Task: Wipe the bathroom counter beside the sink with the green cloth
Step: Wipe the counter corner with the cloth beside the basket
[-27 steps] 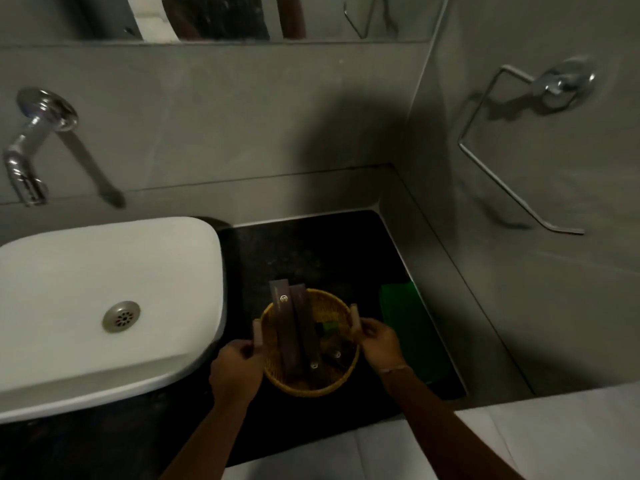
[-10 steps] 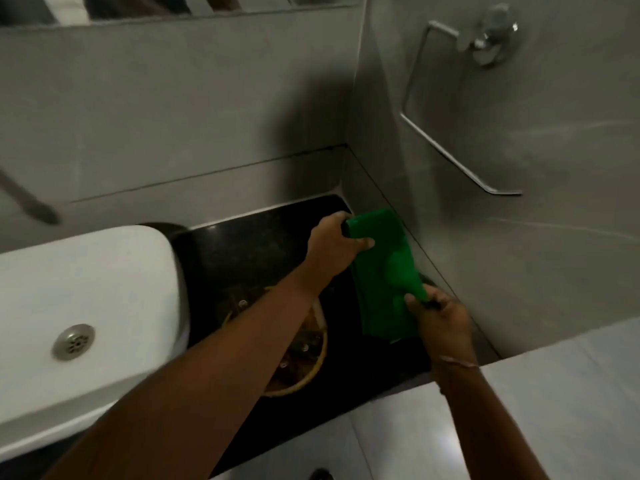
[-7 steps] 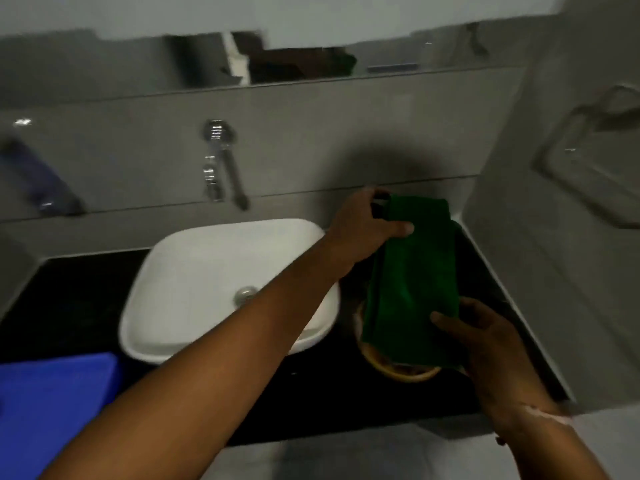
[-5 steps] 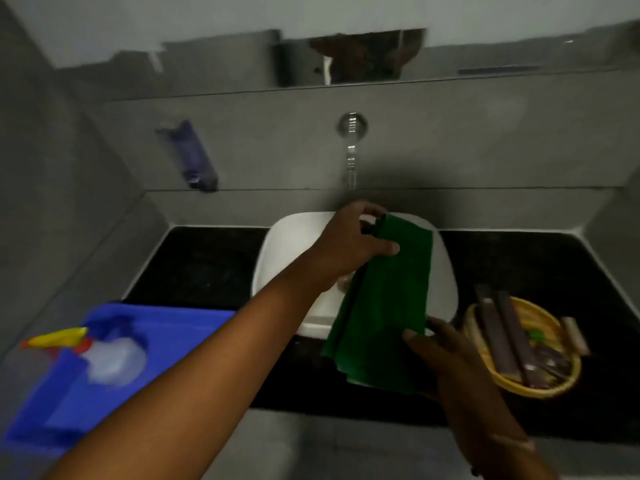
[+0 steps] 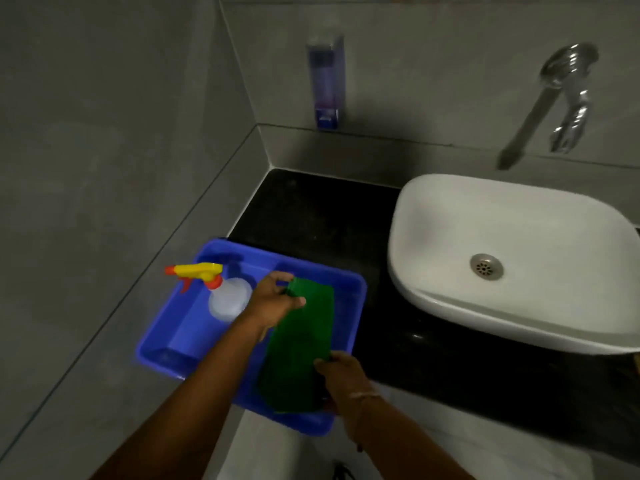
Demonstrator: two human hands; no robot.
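The left hand [image 5: 273, 299] pinches the far end of the green cloth [image 5: 298, 344] between thumb and fingers, while the right hand [image 5: 341, 375] grips the near end, so the 2 hands hold the cloth stretched lengthwise between them. The cloth hangs over the right half of a blue tub [image 5: 355, 299] that sits at the left end of the black counter [image 5: 332, 220], against the grey side wall; whether the cloth touches the tub floor cannot be told. In the left half of the tub a clear spray bottle [image 5: 227, 297] with a yellow and red trigger head lies on its side, just beside the left hand. To the right, the white sink [image 5: 512, 258] stands on the counter, apart from the tub, with a strip of bare counter between them. A chrome tap [image 5: 568, 98] juts from the back wall above the sink, and a purple soap dispenser [image 5: 325, 81] is fixed to the same wall further left.
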